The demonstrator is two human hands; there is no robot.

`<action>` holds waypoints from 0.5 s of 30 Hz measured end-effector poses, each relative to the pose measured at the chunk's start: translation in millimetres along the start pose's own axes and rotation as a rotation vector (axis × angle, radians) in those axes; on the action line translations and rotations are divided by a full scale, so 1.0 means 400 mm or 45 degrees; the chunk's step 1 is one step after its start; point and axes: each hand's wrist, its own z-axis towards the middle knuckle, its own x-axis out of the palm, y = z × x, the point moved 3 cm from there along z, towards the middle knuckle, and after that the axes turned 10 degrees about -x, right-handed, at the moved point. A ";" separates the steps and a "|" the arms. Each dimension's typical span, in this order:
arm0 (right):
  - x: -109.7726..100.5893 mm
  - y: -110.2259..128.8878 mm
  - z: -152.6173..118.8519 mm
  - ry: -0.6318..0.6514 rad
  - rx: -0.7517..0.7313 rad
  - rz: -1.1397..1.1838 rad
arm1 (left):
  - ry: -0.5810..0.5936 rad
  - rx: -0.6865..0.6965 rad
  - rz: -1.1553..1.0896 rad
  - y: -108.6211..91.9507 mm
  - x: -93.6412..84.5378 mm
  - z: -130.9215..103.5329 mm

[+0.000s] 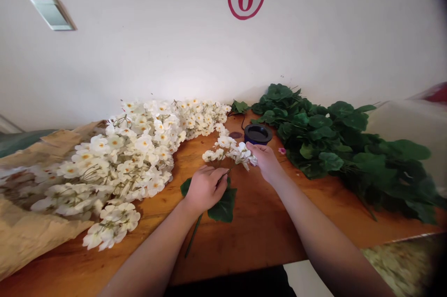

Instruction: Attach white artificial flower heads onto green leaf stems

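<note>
My left hand (206,186) is closed around the stem of an artificial flower spray, with green leaves (223,205) spreading below the fingers and the stem end slanting down toward me. White blossoms (228,147) top the spray, above the left hand. At their right side, my right hand (263,159) pinches a white blossom (246,153) between thumb and fingers. Just behind the right hand stands a round black pot (257,134) with a dark hollow top and a cord. What lies inside the left fist is mostly hidden.
A large heap of white artificial flowers (143,143) lies left, partly in brown paper (35,236). Green leaf stems (324,134) are piled right. The wooden table (258,222) meets a white wall (157,45). A small pink flower (281,151) lies near the pot.
</note>
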 end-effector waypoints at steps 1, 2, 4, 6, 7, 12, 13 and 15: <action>0.000 0.000 -0.001 0.002 0.002 0.009 | -0.002 0.000 -0.001 0.001 0.000 0.000; 0.000 0.000 -0.001 0.006 0.007 0.013 | -0.005 0.000 -0.002 0.001 0.001 -0.001; 0.001 0.001 -0.003 0.015 0.014 0.005 | -0.013 -0.002 -0.006 0.002 0.001 -0.002; 0.003 0.002 -0.004 0.027 0.008 -0.016 | -0.017 -0.002 -0.004 0.002 0.001 -0.002; 0.003 0.003 -0.004 0.029 0.003 -0.027 | -0.014 0.000 -0.003 0.002 0.001 -0.002; 0.001 0.004 -0.002 0.007 -0.017 -0.039 | 0.006 0.026 -0.001 -0.003 -0.001 0.000; 0.000 0.003 -0.001 0.006 -0.016 -0.033 | 0.014 0.030 0.001 -0.004 -0.001 0.000; -0.001 0.001 0.000 0.008 -0.013 -0.018 | 0.029 0.032 0.007 -0.004 -0.001 0.001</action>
